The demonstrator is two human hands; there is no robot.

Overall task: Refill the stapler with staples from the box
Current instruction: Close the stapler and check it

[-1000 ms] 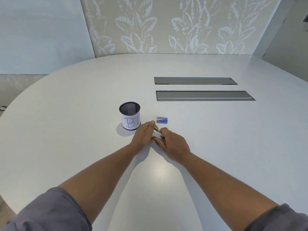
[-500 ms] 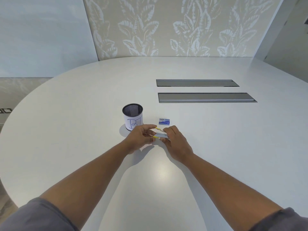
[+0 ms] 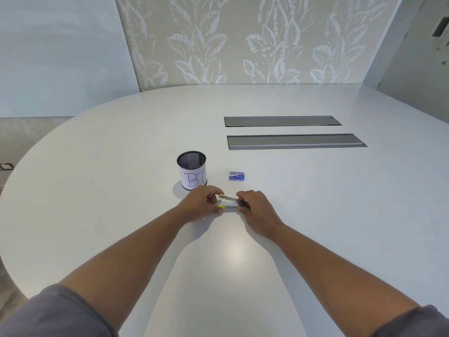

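Observation:
A small silver stapler (image 3: 229,202) with yellow tips lies low over the white table, held between both hands. Its top arm is lifted slightly apart from the base at the left end. My left hand (image 3: 201,206) pinches the yellow-tipped left end. My right hand (image 3: 256,210) grips the right end, covering the hinge. A small blue staple box (image 3: 236,176) lies closed on the table just beyond the hands, touched by neither.
A black mesh pen cup (image 3: 192,170) with a white paper label stands left of the box, close to my left hand. Two long grey cable hatches (image 3: 295,141) are set in the table (image 3: 97,190) farther back. A patterned wall rises behind.
The hands have drawn apart along the stapler, and its yellow-tipped top arm has separated from the base. The box and cup have not moved.

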